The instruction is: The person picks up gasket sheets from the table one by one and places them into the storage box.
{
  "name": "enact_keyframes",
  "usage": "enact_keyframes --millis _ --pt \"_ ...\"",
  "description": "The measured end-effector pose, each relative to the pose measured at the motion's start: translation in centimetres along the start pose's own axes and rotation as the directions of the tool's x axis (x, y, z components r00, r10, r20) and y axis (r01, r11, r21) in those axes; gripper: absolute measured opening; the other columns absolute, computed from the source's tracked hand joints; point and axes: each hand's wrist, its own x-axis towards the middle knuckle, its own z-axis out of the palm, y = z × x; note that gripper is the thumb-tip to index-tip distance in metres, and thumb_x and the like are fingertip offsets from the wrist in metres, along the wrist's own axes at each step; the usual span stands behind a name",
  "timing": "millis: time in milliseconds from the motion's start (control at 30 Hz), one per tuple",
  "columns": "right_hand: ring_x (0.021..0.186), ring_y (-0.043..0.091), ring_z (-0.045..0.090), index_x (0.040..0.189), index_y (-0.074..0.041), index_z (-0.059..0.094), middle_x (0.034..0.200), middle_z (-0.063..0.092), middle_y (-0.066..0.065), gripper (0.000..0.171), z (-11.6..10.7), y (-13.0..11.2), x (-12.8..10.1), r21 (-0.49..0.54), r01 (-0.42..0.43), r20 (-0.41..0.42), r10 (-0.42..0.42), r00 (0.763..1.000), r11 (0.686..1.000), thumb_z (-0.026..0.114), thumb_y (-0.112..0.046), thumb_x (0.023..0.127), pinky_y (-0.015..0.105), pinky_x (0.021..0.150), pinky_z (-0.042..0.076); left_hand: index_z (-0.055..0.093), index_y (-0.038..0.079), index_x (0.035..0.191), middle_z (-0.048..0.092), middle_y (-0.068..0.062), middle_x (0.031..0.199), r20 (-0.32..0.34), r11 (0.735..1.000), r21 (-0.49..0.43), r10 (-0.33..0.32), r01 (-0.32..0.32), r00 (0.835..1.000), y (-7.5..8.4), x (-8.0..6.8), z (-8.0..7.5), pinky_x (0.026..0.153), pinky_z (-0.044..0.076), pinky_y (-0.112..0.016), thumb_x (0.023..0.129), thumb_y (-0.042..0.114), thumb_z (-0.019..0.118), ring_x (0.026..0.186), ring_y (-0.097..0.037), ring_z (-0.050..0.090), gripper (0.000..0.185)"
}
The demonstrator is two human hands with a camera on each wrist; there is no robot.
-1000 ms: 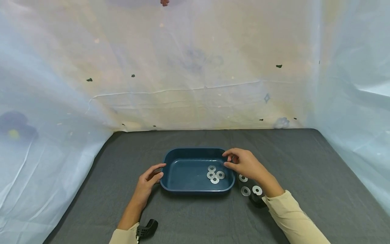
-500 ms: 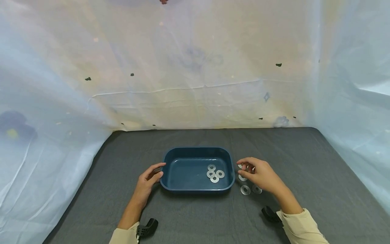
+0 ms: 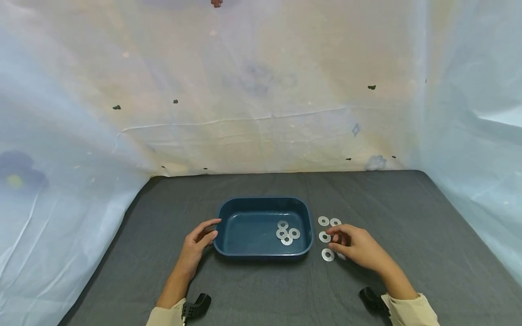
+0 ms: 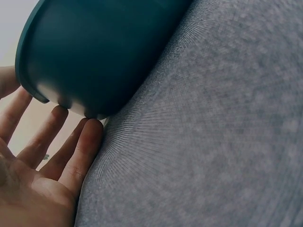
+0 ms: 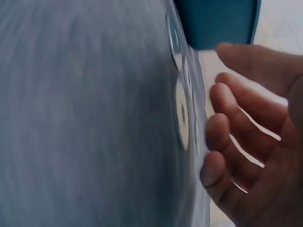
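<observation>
A dark blue plastic tray (image 3: 261, 199) sits on the grey cloth with several flat metal washers (image 3: 287, 233) inside, near its right end. More washers (image 3: 324, 221) lie on the cloth just right of the tray. My right hand (image 3: 332, 240) hovers low over these loose washers, fingers loosely bent, with nothing seen in them. In the right wrist view the fingers (image 5: 232, 137) hang close to one washer (image 5: 182, 113) beside the tray (image 5: 218, 21). My left hand (image 3: 215, 227) rests with straight fingers (image 4: 71, 151) against the left end of the tray (image 4: 94, 52).
Pale plastic sheeting (image 3: 261, 99) walls the table at the back and on both sides. The grey cloth (image 3: 408, 213) stretches wide to the right of the washers and behind the tray. Black wrist camera mounts (image 3: 195, 305) sit at both cuffs.
My right hand has moved from over the tray's right rim down and to the right, onto the loose washers on the cloth. The left hand and the tray have stayed put.
</observation>
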Motion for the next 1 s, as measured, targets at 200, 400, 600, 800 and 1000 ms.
enact_keyframes --millis 200,400,600,800,1000 --pt "0.08 0.004 0.051 0.115 -0.016 0.069 0.1 0.064 -0.004 0.035 -1.1 1.6 -0.9 -0.027 0.04 0.067 -0.038 0.997 0.999 0.08 -0.029 0.084 0.024 0.069 0.043 0.058 0.007 0.137 0.058 0.003 0.135 -0.005 1.0 0.0 -0.01 0.01 1.0 0.0 -0.4 0.0 0.086 0.048 -0.026 0.102 0.021 0.058 0.111 -0.001 0.057 0.038" --pt "0.084 0.002 0.05 0.11 -0.018 0.07 0.1 0.062 -0.006 0.036 -2.0 2.4 -1.2 -0.073 0.096 0.13 -0.086 0.988 0.993 0.083 -0.034 0.081 0.025 0.073 0.044 0.059 0.009 0.136 0.058 0.002 0.136 -0.015 1.0 0.0 -0.032 0.032 0.999 0.1 -0.3 0.1 0.087 0.048 -0.025 0.101 0.023 0.059 0.113 -0.002 0.057 0.038" --pt "0.081 0.001 0.048 0.102 -0.018 0.07 0.092 0.058 -0.008 0.031 -2.2 2.3 -1.1 -0.084 0.097 0.149 -0.083 0.985 0.992 0.084 -0.034 0.079 0.024 0.071 0.042 0.06 0.011 0.135 0.056 -0.006 0.14 -0.013 1.0 0.0 -0.031 0.031 0.999 0.3 -0.2 0.2 0.087 0.049 -0.026 0.101 0.024 0.059 0.114 -0.003 0.056 0.037" --pt "0.077 0.001 0.046 0.096 -0.018 0.068 0.086 0.054 -0.007 0.028 -2.2 2.1 -1.0 -0.076 0.06 0.157 -0.047 0.986 0.995 0.084 -0.032 0.078 0.022 0.067 0.039 0.059 0.011 0.136 0.055 -0.009 0.141 -0.008 1.0 0.001 -0.025 0.025 1.0 0.3 -0.1 0.2 0.088 0.048 -0.026 0.101 0.024 0.059 0.115 -0.003 0.056 0.037" --pt "0.076 0.002 0.045 0.093 -0.017 0.064 0.087 0.054 -0.006 0.029 -2.1 1.9 -1.1 -0.05 0.041 0.168 -0.032 0.985 0.998 0.085 -0.031 0.078 0.022 0.067 0.038 0.059 0.011 0.136 0.055 -0.009 0.142 -0.01 0.999 -0.004 -0.035 0.035 0.999 0.3 -0.2 0.2 0.088 0.049 -0.027 0.101 0.024 0.059 0.116 -0.003 0.056 0.037"
